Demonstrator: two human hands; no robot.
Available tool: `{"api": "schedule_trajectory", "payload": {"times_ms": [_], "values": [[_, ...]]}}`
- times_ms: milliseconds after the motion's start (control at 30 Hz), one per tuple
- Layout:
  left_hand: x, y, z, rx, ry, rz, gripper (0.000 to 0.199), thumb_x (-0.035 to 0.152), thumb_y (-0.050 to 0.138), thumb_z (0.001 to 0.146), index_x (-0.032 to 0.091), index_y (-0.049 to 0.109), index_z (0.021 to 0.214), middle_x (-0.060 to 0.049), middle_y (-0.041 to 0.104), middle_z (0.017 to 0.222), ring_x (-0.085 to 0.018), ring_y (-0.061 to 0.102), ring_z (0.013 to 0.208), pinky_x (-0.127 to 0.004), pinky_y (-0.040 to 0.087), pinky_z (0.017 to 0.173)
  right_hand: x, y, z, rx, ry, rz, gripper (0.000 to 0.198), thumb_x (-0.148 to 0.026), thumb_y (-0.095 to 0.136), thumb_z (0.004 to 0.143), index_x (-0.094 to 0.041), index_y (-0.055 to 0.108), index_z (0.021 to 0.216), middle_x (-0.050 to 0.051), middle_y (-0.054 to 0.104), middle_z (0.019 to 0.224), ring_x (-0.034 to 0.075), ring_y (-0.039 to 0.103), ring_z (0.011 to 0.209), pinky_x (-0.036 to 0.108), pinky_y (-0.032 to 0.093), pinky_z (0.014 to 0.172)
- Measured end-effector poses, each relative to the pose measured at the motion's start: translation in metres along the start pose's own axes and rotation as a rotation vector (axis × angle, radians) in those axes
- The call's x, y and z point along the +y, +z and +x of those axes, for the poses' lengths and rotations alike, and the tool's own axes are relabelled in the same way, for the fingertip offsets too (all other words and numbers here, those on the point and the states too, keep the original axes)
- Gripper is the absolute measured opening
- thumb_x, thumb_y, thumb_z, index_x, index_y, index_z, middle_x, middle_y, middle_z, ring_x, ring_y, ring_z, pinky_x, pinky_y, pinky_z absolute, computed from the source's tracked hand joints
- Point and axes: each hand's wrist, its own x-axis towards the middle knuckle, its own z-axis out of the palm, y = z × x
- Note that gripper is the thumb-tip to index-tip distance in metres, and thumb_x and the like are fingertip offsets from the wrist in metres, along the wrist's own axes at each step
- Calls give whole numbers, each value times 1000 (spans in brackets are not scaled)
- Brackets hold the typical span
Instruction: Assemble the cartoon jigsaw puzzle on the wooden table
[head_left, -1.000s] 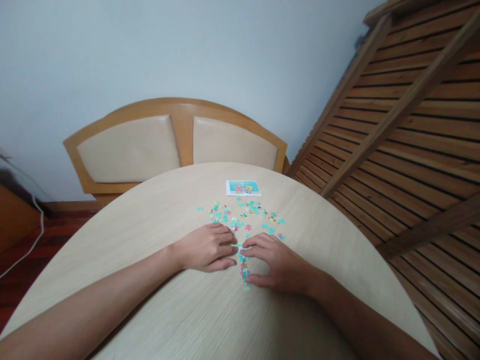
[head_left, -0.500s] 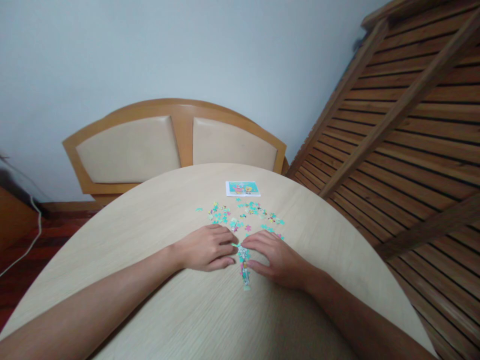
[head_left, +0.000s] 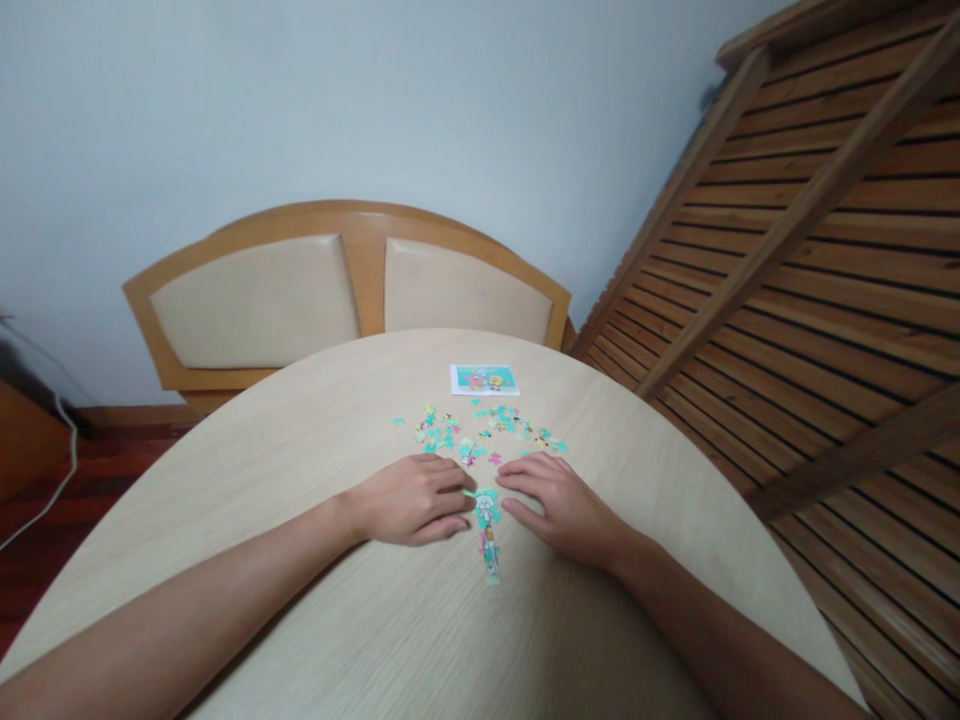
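Observation:
A narrow strip of joined jigsaw pieces [head_left: 487, 512], turquoise with a pale cartoon figure, lies flat on the table in front of me. My left hand [head_left: 421, 500] rests at the strip's upper left, its fingers stretched out and the fingertips beside or touching a small green edge there. On the other side, my right hand [head_left: 551, 503] hovers just right of the strip with fingers and thumb apart and nothing between them. Beyond both hands, loose jigsaw pieces [head_left: 437, 432] are scattered, and a pink piece [head_left: 495, 459] sits just above the right fingertips.
A picture card [head_left: 484, 380] with cartoon figures lies farther back on the round wooden table [head_left: 315, 620]. Behind the table stands a padded wooden headboard-like panel [head_left: 364, 265]. Slatted wood [head_left: 810, 270] leans at the right, and a pale cable [head_left: 71, 450] hangs at the left.
My right hand has drawn back a little to the right, off the strip, uncovering its top. The left hand stays almost where it was.

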Motion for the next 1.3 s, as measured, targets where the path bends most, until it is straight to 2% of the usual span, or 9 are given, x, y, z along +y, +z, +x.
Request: {"api": "schedule_trajectory", "payload": {"times_ms": [333,467,600,800,900,1033,1133,1233,1300], "values": [[-2,1,-1,12,-9,-27,29,32,43,106,18,63,120,-13,68,117,-25,63,110,-39,52,96,2,2,-2,-21,-12,-27,33,-35,59,99,-22,68,128,11,67,127,27,59,118,47,46,103],[-3,2,-2,1,-57,-40,33,34,43,106,18,58,131,-14,66,123,-26,61,113,-40,50,100,2,2,-3,-30,7,-9,36,-36,59,99,-21,65,131,12,67,130,27,58,120,47,46,103],[-3,1,-2,9,-116,-28,35,36,43,105,19,57,133,-14,64,125,-26,62,113,-41,51,99,1,1,-2,-51,14,-6,36,-36,58,99,-19,65,131,12,66,131,27,57,121,48,45,105],[-2,1,-1,-16,2,-58,31,33,45,105,21,62,128,-13,64,127,-27,60,116,-42,48,103,4,2,0,-16,29,-12,41,-38,55,101,-20,61,137,13,63,137,27,55,127,49,44,107],[-2,2,0,-32,30,-77,31,33,45,105,20,63,127,-13,64,128,-27,60,117,-42,47,104,6,3,3,-33,42,-42,48,-40,54,101,-21,55,145,14,57,147,29,50,135,53,40,112],[-3,4,0,-9,46,-76,31,34,45,105,20,63,127,-13,65,127,-26,61,116,-41,47,103,8,5,8,-172,99,-116,61,-50,47,102,-20,42,154,12,36,162,33,34,149,58,29,118],[-4,4,0,-13,53,-61,33,35,44,106,20,63,128,-14,65,126,-27,62,115,-41,48,103,11,7,17,-209,139,-189,66,-57,37,103,-20,35,158,11,26,166,33,25,153,58,23,121],[-4,3,1,-13,52,-53,33,35,43,106,19,64,127,-14,65,125,-27,62,115,-41,48,102,16,8,31,-200,156,-227,68,-57,34,104,-18,32,159,12,25,166,33,23,153,56,22,122],[-4,2,1,-8,52,-56,34,34,42,106,19,64,126,-14,66,124,-27,63,114,-41,49,102,20,7,40,-188,146,-231,67,-56,32,104,-16,33,158,12,31,165,32,26,153,54,23,121]]}}
